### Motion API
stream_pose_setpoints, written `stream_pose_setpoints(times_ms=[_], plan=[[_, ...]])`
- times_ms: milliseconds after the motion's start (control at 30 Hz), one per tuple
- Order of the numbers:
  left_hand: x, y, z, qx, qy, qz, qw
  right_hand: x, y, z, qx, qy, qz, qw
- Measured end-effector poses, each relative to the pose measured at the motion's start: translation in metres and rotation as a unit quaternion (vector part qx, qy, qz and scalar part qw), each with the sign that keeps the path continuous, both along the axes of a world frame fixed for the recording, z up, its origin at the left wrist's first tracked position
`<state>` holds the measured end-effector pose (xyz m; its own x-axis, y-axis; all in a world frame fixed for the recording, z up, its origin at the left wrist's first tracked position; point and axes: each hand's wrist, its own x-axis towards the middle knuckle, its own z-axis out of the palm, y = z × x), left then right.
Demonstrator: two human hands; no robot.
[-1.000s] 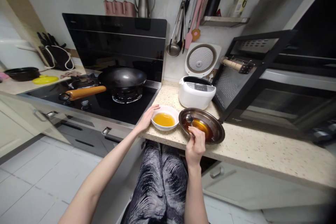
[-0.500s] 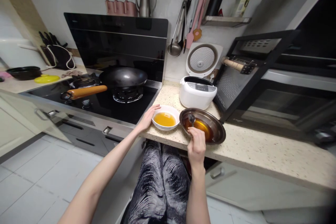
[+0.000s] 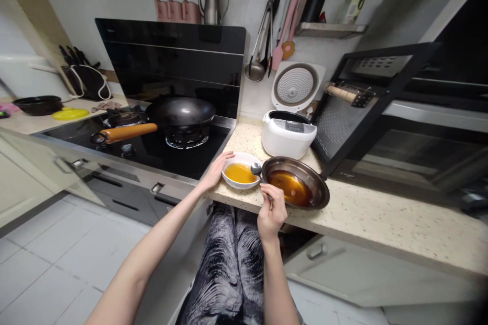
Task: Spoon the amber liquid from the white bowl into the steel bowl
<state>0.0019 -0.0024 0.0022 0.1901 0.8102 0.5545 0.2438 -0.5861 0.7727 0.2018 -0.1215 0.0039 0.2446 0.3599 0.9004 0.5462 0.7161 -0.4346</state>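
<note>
Nearest us, our right hand (image 3: 272,210) has its fingers pinched on the handle of a spoon (image 3: 255,168), whose head is over the right side of a white bowl (image 3: 242,187) of yellow liquid. Our left hand (image 3: 215,172) touches that bowl's left rim, fingers stretched out; we cannot tell whether the thumb grips it. Just right of it on the counter (image 3: 366,208) we see a metal bowl (image 3: 319,189) of amber liquid. Behind stands an open rice cooker (image 3: 287,143); farther left, a wok (image 3: 181,111) sits on the stove (image 3: 152,155).
</note>
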Motion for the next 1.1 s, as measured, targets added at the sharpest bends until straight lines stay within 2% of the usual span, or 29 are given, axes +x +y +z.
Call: stream_pose_setpoints(times_ms=[233,467,1100], plan=[[0.002,-0.001,0.001,-0.006,-0.01,-0.003,1.0,-0.01,0.013,-0.006,-0.04,-0.055,0.028,0.997],[0.001,-0.001,0.001,-0.005,-0.007,-0.002,1.0,-0.013,0.02,-0.011,-0.075,-0.047,0.031,0.996],[0.0,0.002,-0.002,0.001,-0.002,-0.005,1.0,-0.023,0.019,-0.02,-0.067,0.019,0.021,0.997]])
